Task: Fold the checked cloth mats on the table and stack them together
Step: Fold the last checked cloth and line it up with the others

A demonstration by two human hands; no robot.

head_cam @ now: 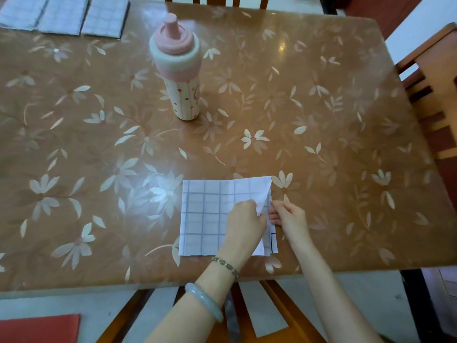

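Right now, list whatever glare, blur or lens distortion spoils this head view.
Head view: light glares off the glossy floral table cover just left of the checked cloth mat, washing out the pattern there. Head view: the pink-capped bottle looks soft, most of all at its top. Head view: the wide lens bows the table's edges. The mat's grid is legible, and shadows are faint.

Home dining room, floral-covered table (pixel 321 120), wooden chairs (pixel 430 78), pink bottle (pixel 179 68)
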